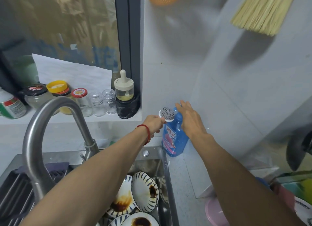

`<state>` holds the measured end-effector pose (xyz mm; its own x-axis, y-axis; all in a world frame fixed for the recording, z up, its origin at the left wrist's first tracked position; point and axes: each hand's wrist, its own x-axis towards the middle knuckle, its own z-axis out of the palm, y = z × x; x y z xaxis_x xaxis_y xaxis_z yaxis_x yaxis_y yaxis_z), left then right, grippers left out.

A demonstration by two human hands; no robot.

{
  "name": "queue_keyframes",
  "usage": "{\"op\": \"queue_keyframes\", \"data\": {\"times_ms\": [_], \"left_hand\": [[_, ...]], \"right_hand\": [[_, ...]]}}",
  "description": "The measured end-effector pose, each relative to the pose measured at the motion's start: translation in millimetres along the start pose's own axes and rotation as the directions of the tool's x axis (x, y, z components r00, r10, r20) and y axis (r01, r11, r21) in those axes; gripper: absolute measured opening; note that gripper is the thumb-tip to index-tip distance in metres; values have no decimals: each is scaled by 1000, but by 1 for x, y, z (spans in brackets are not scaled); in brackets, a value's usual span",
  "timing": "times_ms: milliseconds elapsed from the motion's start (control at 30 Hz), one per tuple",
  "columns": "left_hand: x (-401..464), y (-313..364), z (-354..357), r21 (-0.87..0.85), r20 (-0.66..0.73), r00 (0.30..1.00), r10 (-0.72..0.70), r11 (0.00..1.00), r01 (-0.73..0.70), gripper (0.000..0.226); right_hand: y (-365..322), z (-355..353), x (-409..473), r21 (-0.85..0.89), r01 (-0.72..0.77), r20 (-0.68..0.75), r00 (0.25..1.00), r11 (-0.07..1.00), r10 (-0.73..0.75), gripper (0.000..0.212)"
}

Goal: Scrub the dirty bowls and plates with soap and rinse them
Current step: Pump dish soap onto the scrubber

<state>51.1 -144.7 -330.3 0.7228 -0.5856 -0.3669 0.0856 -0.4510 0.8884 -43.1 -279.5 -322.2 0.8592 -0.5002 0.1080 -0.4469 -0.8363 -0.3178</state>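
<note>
Beside the sink [166, 180], my left hand [154, 124] is gripping the brush [166, 114]; my right hand's [191, 120] straight fingers are resting on the soap [174, 138]

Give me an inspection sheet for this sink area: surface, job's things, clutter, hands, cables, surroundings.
Surface: grey counter beside steel sink.
Job's things: sauce-stained plates stacked in sink; blue soap bottle on counter; brush held at the bottle's top.
Clutter: jars on window ledge.
Hands: left hand grips brush; right hand, fingers straight, on the bottle's pump.
Cables: nothing seen.
Surroundings: faucet, hanging broom.
</note>
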Motion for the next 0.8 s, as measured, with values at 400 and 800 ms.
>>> {"op": "queue_keyframes", "data": {"times_ms": [400,800], "left_hand": [[5,-1,8,17,8,1000,-6,1000,6,31],[6,-4,2,33,1,1000,9,999,-9,31]], "right_hand": [[8,12,-1,56,56,-78,996,997,-52,98],[6,10,-2,56,49,-123,991,997,-42,96]]}}
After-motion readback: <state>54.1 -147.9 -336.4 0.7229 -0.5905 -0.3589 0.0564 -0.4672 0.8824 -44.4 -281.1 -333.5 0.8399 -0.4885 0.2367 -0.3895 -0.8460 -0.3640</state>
